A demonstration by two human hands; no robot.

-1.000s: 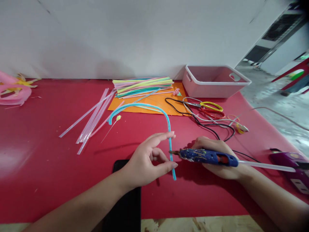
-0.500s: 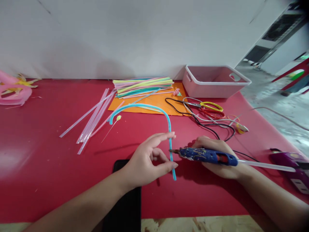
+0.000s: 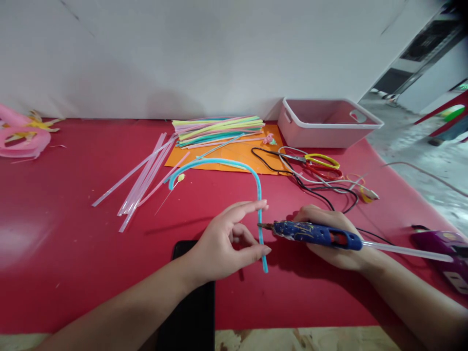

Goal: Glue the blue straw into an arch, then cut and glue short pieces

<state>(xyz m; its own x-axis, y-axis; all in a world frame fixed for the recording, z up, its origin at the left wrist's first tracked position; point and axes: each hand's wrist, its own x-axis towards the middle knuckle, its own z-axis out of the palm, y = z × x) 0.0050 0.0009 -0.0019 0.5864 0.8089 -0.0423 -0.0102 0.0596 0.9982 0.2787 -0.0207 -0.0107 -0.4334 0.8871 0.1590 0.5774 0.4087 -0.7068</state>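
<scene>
My left hand (image 3: 234,239) holds a light-blue pipe cleaner (image 3: 259,185) near its lower end, between thumb and fingers. The pipe cleaner rises from the hand and bends in an arch to the left, ending in a small hook. In my right hand (image 3: 329,229) is a blue hot glue gun (image 3: 310,234), its grip hidden behind the fingers. A clear glue stick (image 3: 405,251) sticks out of its back. The nozzle meets the pipe cleaner between my left thumb and fingers; whether glue comes out I cannot tell.
Pipe cleaners (image 3: 219,129) in several colours lie on an orange sheet (image 3: 272,167). Pink glue sticks (image 3: 144,180) lie left. Scissors (image 3: 321,161) rest among cables beside a pink basket (image 3: 325,136). A black phone-like slab (image 3: 193,312) sits under my left wrist. A purple power strip (image 3: 440,253) stands right.
Both hands hold nearly the same pose, the nozzle still at the pipe cleaner. It sits very slightly higher along it. The whole view has shifted a little.
</scene>
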